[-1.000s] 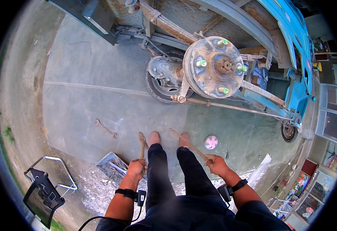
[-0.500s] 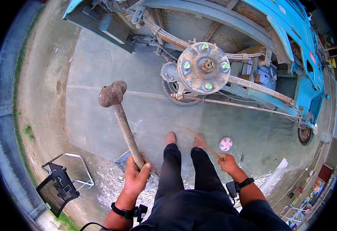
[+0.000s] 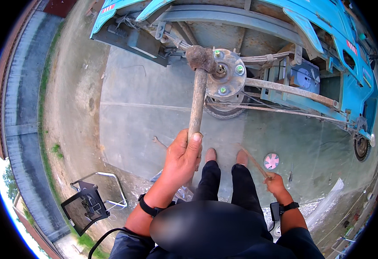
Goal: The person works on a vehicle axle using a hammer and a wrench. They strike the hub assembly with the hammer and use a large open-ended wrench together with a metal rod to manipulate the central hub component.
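Observation:
My left hand [image 3: 183,157] is wrapped round the wooden handle of a sledgehammer [image 3: 197,101]. Its thick, rusty head [image 3: 200,58] is raised and covers the left part of a round, rusty wheel hub [image 3: 235,77]; whether the two touch, I cannot tell. Green-tipped studs stick out of the hub's face, around a central splined shaft end. Low by my right leg, my right hand [image 3: 276,184] is closed on one end of a thin brown rod [image 3: 256,163], which points up and left toward my shoe. What the rod is made of is not clear.
The hub belongs to a blue vehicle [image 3: 344,77] with leaf springs and a long rusty bar [image 3: 292,88]. A tyre [image 3: 225,113] shows below it. On the floor lie a wrench [image 3: 158,140] and a pink-and-white disc [image 3: 271,161]. A metal-framed chair [image 3: 87,207] stands lower left.
My left hand has swung the sledgehammer up and right, from beside the hub to in front of it. The right hand still grips the rod down low. The whole view has shifted a little.

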Demonstrator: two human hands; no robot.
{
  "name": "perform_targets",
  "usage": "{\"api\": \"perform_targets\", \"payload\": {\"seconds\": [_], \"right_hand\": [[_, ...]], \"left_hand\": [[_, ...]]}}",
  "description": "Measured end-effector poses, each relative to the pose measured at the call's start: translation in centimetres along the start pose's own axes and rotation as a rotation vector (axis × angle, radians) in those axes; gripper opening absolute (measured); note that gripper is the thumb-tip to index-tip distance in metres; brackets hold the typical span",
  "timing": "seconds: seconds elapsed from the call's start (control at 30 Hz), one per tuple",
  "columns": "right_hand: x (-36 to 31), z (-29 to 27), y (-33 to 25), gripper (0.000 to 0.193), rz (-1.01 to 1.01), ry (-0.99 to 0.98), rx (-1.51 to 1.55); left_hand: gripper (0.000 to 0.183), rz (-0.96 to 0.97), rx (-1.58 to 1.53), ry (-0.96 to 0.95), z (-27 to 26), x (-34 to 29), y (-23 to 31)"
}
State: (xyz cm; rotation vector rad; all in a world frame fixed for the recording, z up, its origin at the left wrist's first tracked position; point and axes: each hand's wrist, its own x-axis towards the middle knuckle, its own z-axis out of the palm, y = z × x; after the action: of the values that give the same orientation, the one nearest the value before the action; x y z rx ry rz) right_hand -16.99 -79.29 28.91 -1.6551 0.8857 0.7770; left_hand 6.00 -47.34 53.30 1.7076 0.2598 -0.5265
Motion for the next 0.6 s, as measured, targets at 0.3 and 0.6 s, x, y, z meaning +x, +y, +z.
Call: {"api": "perform_targets", "payload": {"seconds": [0.3, 0.6], "right_hand": [[1.4, -1.4, 2.1, 0.023, -0.052, 0.018, -0.02], [1.2, -2.2, 0.6, 0.035, 0.007, -0.026, 0.08]], "left_hand": [[0.035, 0.246, 0.014, 0.109, -0.3, -1.4, 5.1], [0.052, 0.861, -0.025, 0.018, -0.7, 0.0, 9.4]]}}
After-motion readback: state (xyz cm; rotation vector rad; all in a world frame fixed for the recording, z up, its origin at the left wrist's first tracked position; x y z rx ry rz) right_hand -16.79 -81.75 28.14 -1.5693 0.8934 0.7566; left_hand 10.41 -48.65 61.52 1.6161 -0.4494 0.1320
